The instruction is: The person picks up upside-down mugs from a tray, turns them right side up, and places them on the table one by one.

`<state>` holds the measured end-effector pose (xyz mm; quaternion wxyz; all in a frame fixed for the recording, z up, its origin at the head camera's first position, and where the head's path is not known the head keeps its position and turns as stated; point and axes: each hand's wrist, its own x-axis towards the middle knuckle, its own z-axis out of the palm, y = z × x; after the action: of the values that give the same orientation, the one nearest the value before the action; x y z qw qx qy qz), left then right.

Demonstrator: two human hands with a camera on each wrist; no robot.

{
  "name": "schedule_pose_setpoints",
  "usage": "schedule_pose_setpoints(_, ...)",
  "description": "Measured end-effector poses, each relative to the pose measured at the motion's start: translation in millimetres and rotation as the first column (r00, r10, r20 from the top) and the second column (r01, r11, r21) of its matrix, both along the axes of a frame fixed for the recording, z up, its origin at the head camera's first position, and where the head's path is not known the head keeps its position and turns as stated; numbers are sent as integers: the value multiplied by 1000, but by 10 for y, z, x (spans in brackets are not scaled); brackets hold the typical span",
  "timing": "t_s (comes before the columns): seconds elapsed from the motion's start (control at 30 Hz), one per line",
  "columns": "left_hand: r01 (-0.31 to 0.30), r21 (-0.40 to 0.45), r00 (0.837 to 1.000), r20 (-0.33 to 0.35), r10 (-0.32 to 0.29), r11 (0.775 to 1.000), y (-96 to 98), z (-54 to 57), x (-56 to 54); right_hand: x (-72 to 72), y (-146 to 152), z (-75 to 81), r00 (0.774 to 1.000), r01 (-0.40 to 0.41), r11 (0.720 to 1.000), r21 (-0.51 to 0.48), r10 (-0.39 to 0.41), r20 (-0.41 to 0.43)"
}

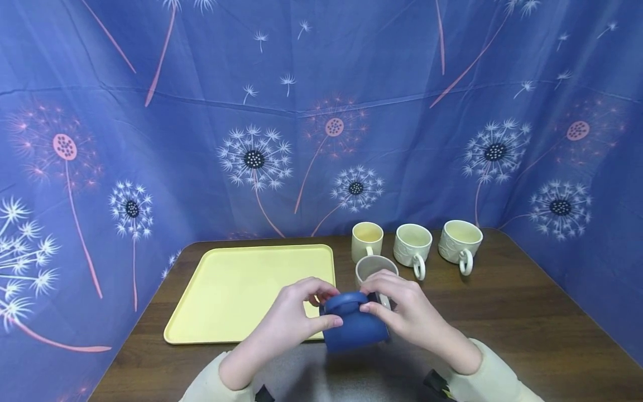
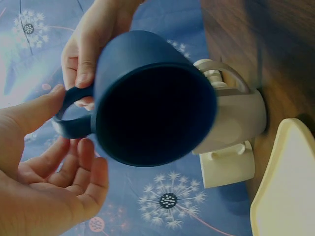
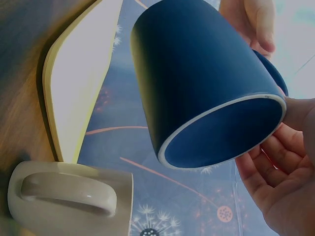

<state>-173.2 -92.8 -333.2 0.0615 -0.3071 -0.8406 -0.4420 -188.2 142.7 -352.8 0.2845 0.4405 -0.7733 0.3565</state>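
A dark blue mug point(image 1: 354, 332) is held tipped on its side above the table, its handle point(image 1: 345, 300) uppermost. Its mouth faces the left wrist camera; its pale-rimmed base point(image 3: 221, 132) shows in the right wrist view. My left hand point(image 1: 287, 314) pinches the handle between thumb and fingers near the mouth end. From the base end, my right hand point(image 1: 402, 304) holds the mug with thumb by the handle and fingers at the base rim. Just behind it stands a grey-beige mug point(image 2: 236, 120), partly hidden in the head view by the right hand.
A yellow tray point(image 1: 251, 296) lies on the dark wooden table point(image 1: 502, 318) at the left. Behind the grey-beige mug is a cream mug point(image 1: 363, 251); two pale green mugs, one nearer point(image 1: 412, 251) and one at far right point(image 1: 454, 245), stand along the back. A blue dandelion-print cloth point(image 1: 412, 139) hangs behind.
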Motion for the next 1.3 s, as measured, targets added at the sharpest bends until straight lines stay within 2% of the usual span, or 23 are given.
schedule_pose_setpoints(0.23, -48, 95, 997, -58, 53, 994, 14, -100, -1, 29, 49, 18, 999, 41, 999, -27, -41, -15)
schedule_pose_setpoints(0.37, -45, 154, 993, -100, 61, 987, 28, -172, -12, 41, 69, 31, 999, 46, 998, -51, -46, -16)
schedule_pose_setpoints(0.53, -41, 203, 974, -212, 85, 978, 59, -273, -25, 60, 80, 42, 998, 54, 995, -80, -55, -5)
schedule_pose_setpoints(0.7, -63, 261, 964, -233, 126, 963, 107, -317, -15, 84, 88, 45, 996, 86, 992, -89, -83, 43)
schedule_pose_setpoints(0.8, -46, 305, 956, -262, 130, 951, 124, -332, -15, 94, 93, 43, 993, 99, 991, -85, -94, 68)
schedule_pose_setpoints(0.97, 10, 351, 943, -314, 108, 936, 125, -331, -21, 94, 97, 36, 996, 79, 992, -94, -74, 56)
schedule_pose_setpoints(1.3, 78, 355, 927, -371, 64, 932, 120, -259, -3, 97, 105, 43, 997, 48, 992, -117, -40, 67)
